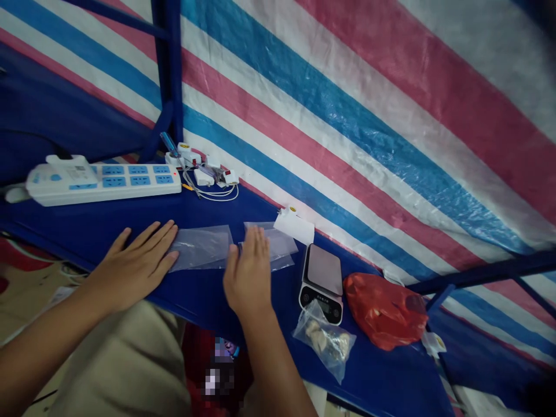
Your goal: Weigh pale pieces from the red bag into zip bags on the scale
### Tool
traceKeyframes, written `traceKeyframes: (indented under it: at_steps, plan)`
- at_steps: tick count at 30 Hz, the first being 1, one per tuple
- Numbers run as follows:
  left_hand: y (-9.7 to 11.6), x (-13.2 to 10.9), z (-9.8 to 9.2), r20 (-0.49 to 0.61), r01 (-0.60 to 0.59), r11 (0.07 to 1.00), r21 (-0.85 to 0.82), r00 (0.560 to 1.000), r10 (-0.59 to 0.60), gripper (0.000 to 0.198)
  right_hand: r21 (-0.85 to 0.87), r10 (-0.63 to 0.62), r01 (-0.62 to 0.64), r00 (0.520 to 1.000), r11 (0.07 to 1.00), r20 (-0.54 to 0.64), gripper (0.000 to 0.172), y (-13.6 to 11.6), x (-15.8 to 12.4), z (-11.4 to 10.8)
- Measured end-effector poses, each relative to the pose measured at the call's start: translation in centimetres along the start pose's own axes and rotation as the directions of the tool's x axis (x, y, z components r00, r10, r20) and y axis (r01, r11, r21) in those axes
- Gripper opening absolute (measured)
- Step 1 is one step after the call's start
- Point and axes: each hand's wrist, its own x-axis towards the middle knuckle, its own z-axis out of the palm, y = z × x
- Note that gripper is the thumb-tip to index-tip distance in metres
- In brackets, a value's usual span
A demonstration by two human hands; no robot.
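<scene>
My left hand (141,263) lies flat at the left end of a clear plastic bag (204,246), fingers stretched out and spread a little. My right hand (252,272) is held out straight, its fingertips over other clear plastic bags (278,243). Whether its palm presses on them, I cannot tell. Just right of that hand stands a small digital kitchen scale (324,278) with a grey plate and dark display. In front of the scale lies a knotless-looking clear bag (325,341) with several pale brown pieces inside. Neither hand grips anything.
A white power strip (113,182) runs along the table's left back. Behind it lie white chargers with cables (212,176) and a blue-handled screwdriver (171,147). A red plastic bag (386,310) sits right of the scale. A striped tarp (325,116) and blue metal poles (167,69) border the back.
</scene>
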Motion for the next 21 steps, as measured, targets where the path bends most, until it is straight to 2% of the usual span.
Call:
traceKeyframes:
  at_steps: [2, 4, 6, 8, 9, 11, 13, 16, 18, 21]
  plan:
    - [0.7, 0.1, -0.8, -0.022, 0.009, 1.000, 0.016, 1.000, -0.009, 0.063, 0.043, 0.054, -0.052, 0.997, 0.998, -0.053, 0.057, 0.4, -1.2, -1.8]
    - [1.2, 0.2, -1.3, -0.056, -0.012, 1.000, 0.023, 0.998, 0.013, 0.063, 0.053, 0.010, -0.009, 1.000, 0.999, -0.020, 0.056, 0.0, -1.5, -2.2]
    - [1.5, 0.3, -1.4, -0.036, -0.064, 0.997, 0.029, 0.997, 0.065, 0.060, 0.040, -0.119, 0.116, 0.989, 0.992, 0.089, 0.057, -0.9, -1.1, -1.0]
    - [1.3, 0.1, -1.0, 0.026, -0.091, 0.995, 0.031, 0.996, 0.090, 0.057, 0.033, -0.212, 0.210, 0.951, 0.977, 0.226, 0.062, -1.9, -0.2, 1.2]
    - [1.1, 0.0, -0.6, 0.052, -0.093, 0.995, 0.031, 0.994, 0.091, 0.056, 0.029, -0.217, 0.217, 0.933, 0.976, 0.288, 0.067, -2.2, 0.3, 2.4]
    - [0.5, -0.4, 0.0, 0.055, -0.077, 0.996, 0.033, 0.996, 0.075, 0.056, 0.003, -0.153, 0.162, 0.929, 0.987, 0.338, 0.080, -2.4, 0.8, 4.5]
    - [-0.1, -0.7, 0.6, 0.036, -0.073, 0.996, 0.044, 0.997, 0.071, 0.057, -0.027, -0.082, 0.096, 0.940, 0.995, 0.331, 0.089, -2.1, 0.9, 5.8]
    - [-0.8, -0.9, 1.5, -0.006, -0.072, 0.995, 0.068, 0.997, 0.073, 0.063, -0.087, -0.012, 0.039, 0.957, 0.995, 0.288, 0.092, -1.6, 0.9, 6.3]
    - [-1.1, -1.0, 1.9, -0.058, -0.075, 0.994, 0.078, 0.995, 0.080, 0.068, -0.116, -0.023, 0.054, 0.967, 0.992, 0.253, 0.088, -1.7, 1.0, 6.0]
    - [-1.3, -0.9, 2.1, -0.097, -0.071, 0.995, 0.067, 0.992, 0.077, 0.070, -0.098, -0.114, 0.135, 0.973, 0.986, 0.200, 0.074, -2.0, 1.1, 5.2]
